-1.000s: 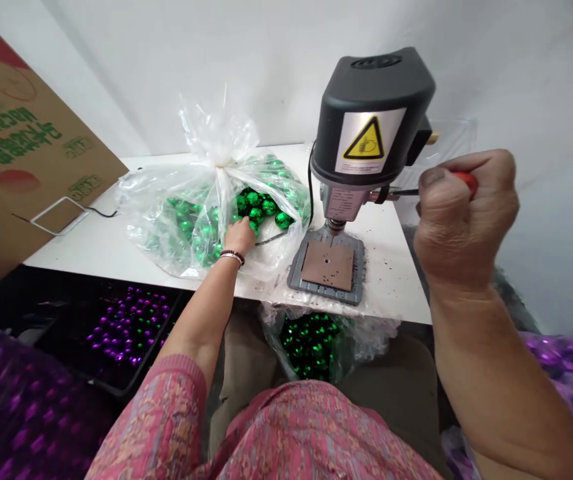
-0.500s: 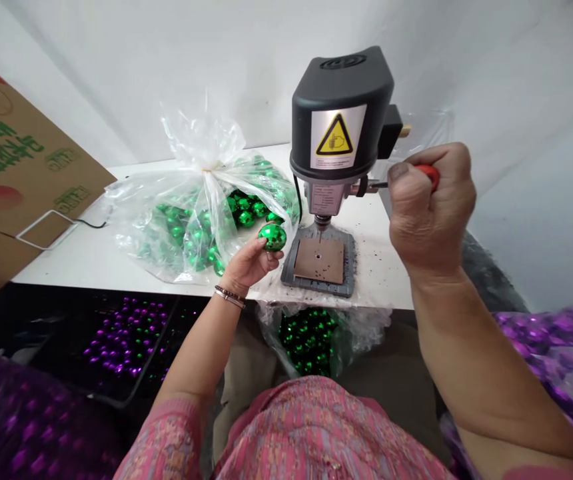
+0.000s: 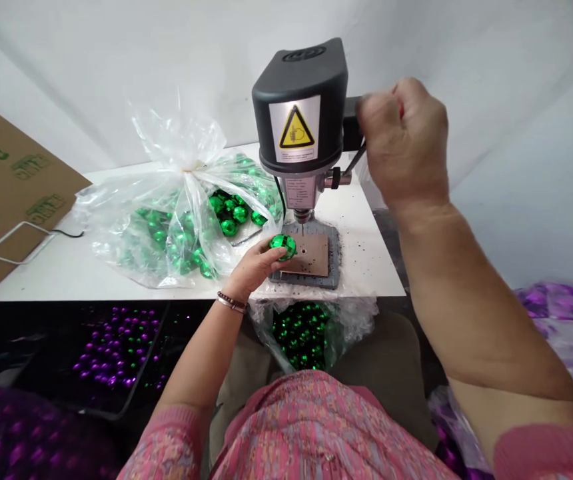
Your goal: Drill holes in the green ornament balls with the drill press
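Note:
My left hand (image 3: 252,270) holds a shiny green bauble (image 3: 283,246) in its fingertips, just below and left of the drill chuck (image 3: 302,215). The bauble is close to the bit, and I cannot tell whether they touch. Beneath it lies a brown pad (image 3: 311,256) on the grey base of a black bench drill (image 3: 299,113). My right hand (image 3: 404,143) is raised in a fist beside the drill head, shut on the feed lever (image 3: 357,159). That fist hides the lever's red grip.
A knotted clear plastic bag (image 3: 181,220) of green baubles lies left of the drill on a white table (image 3: 41,270). Below the table edge are a bag of green baubles (image 3: 301,333) and a dark tray of purple baubles (image 3: 116,347). A cardboard box (image 3: 16,180) leans at the left.
My left hand has carried the green bauble right, to just beside the drill bit above the pad. My right hand has risen, and the feed lever now points higher.

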`<control>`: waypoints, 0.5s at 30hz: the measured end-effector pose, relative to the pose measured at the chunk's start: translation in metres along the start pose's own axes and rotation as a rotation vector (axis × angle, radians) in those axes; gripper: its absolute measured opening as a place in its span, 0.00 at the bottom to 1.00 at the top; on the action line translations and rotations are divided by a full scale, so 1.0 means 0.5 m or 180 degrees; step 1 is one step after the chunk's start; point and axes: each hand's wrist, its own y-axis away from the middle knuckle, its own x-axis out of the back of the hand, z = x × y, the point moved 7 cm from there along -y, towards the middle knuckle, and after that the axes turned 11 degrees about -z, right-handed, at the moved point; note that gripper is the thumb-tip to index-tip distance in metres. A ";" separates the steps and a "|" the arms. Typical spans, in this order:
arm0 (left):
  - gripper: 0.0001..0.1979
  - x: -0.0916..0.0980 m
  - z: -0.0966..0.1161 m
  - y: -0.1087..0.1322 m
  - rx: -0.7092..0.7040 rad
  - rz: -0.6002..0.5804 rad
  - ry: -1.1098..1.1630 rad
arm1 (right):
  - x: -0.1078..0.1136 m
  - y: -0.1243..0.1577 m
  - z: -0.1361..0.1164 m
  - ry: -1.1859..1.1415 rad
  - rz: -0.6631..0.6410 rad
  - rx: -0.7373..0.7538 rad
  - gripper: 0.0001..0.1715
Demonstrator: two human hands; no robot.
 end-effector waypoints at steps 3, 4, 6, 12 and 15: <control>0.22 -0.001 -0.001 -0.019 -0.0019 0.0203 -0.0847 | -0.008 -0.039 0.013 -0.0205 -0.0184 -0.0159 0.18; 0.22 -0.002 0.000 -0.024 -0.0053 0.0268 -0.1158 | -0.009 -0.048 0.017 -0.0262 -0.0220 -0.0190 0.18; 0.21 -0.007 0.001 -0.035 -0.0113 0.0333 -0.1653 | -0.011 -0.056 0.024 -0.0310 -0.0232 -0.0246 0.18; 0.24 -0.010 -0.009 -0.056 0.0127 0.0554 -0.2194 | -0.017 -0.054 0.030 -0.0484 -0.0305 -0.0345 0.17; 0.26 -0.012 -0.005 -0.061 0.0184 0.0593 -0.2274 | -0.017 -0.051 0.031 -0.0555 -0.0326 -0.0358 0.17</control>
